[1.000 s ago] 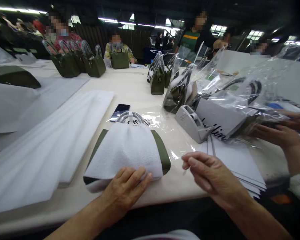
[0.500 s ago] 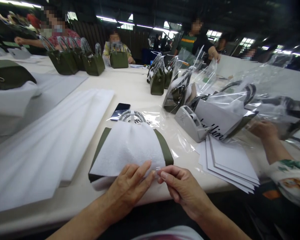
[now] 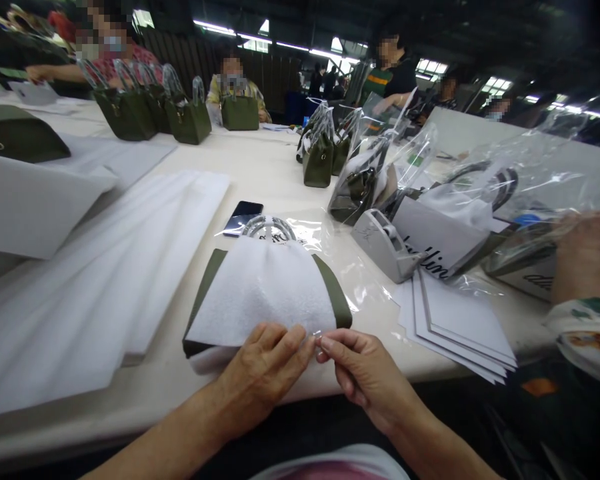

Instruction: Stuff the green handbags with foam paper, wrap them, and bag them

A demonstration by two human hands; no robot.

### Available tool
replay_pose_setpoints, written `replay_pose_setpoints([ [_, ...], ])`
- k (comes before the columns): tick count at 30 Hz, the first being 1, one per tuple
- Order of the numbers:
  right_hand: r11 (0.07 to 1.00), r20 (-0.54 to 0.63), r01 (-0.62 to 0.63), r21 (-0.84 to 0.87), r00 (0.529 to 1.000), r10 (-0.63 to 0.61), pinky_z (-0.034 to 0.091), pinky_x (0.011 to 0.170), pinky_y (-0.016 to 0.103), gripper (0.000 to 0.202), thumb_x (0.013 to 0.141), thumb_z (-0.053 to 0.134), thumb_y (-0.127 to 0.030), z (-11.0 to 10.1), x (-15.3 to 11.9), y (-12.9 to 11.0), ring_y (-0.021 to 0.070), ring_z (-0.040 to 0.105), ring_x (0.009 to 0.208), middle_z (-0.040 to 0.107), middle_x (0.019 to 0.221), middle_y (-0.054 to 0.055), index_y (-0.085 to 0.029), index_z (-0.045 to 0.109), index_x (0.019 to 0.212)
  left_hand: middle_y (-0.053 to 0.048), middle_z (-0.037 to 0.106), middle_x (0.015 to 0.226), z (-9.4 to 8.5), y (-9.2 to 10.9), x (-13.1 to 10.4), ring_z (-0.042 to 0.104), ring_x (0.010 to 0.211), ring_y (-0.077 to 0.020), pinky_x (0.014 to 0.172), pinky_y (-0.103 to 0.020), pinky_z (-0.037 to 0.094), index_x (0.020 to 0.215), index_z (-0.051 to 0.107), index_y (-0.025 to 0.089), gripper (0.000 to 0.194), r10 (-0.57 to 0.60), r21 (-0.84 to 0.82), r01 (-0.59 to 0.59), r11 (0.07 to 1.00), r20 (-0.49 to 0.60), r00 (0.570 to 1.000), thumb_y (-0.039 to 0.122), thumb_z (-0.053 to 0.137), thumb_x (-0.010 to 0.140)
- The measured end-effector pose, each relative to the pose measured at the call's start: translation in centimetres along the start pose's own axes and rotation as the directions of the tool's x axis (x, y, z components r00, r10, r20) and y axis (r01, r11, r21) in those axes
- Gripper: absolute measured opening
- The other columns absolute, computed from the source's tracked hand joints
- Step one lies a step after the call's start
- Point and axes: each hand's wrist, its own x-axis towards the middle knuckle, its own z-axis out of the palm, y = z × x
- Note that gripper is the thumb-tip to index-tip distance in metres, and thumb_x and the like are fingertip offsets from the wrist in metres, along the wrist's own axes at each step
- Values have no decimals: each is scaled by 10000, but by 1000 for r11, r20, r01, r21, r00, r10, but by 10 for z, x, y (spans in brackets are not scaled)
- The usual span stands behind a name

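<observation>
A dark green handbag [image 3: 337, 293] lies on the table in front of me, with a white foam sheet [image 3: 263, 293] wrapped over it and its wrapped handles [image 3: 270, 228] pointing away. My left hand [image 3: 267, 370] rests on the sheet's near edge, fingers stretched out and close together, holding nothing. Just to its right, my right hand [image 3: 363, 367] pinches a small piece of clear tape [image 3: 317, 335] between thumb and forefinger at the sheet's edge. The tape also meets my left fingertips. The bag's near underside is partly hidden by my left hand.
White foam sheets [image 3: 145, 267] fan out at left. A phone [image 3: 245, 217] lies behind the bag. On the right stand a tape dispenser [image 3: 385, 247], white cards [image 3: 465, 320] and plastic-covered bags [image 3: 440, 233]. A co-worker's hand [image 3: 587, 247] is at far right; more green bags [image 3: 187, 120] stand behind.
My hands stay at the sheet's edge, the right still pinching the tape. At right, the co-worker's hand has moved up and right. A foam sheet at far left has shifted.
</observation>
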Motion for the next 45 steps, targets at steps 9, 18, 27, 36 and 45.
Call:
replay_pose_setpoints([
  [9, 1000, -82, -14, 18, 996, 15, 224, 264, 97, 361, 685, 696, -379, 5, -7, 10, 12, 359, 324, 502, 553, -64, -140, 548, 912, -24, 407, 1350, -6, 2, 13, 436, 778, -180, 677, -345, 347, 1036, 564, 191, 203, -7, 56, -1, 998, 149, 989, 157, 449, 872],
  [18, 984, -266, 115, 137, 961, -75, 237, 256, 127, 485, 646, 705, -394, 9, -1, 39, 28, 327, 290, 549, 607, -88, -226, 293, 839, -47, 407, 1348, -3, 2, 12, 438, 778, -179, 663, -343, 347, 1112, 545, 172, 283, -5, 69, -7, 998, 162, 987, 124, 407, 869],
  [27, 985, -332, 129, -115, 930, -160, 248, 337, 162, 339, 750, 613, -428, -6, 12, 63, 57, 327, 354, 412, 456, -100, -210, 355, 776, -92, 362, 1372, 0, 4, 8, 439, 798, -192, 693, -347, 349, 1102, 562, 174, 293, 61, 156, -94, 983, 207, 977, 136, 421, 848],
  [36, 381, 368, 834, -400, 526, -767, 368, 973, 364, 325, 865, 466, -348, 29, 16, -41, 202, 447, 1133, 476, 1212, 90, -196, 478, 1152, -21, 490, 1247, -1, 25, 8, 479, 1013, -196, 811, -338, 422, 1108, 547, 197, 291, -65, 228, 12, 974, 226, 972, 132, 413, 858],
  [45, -188, 728, 765, -616, 463, -505, 322, 988, 486, 660, 758, 596, -487, 79, 48, -23, 333, 261, 1254, 378, 1309, 190, -110, 426, 1273, -87, 530, 1021, -31, 32, -73, 510, 985, -191, 849, -386, 455, 1049, 497, 153, 260, -631, -81, 669, 739, -433, 644, 135, 561, 798],
])
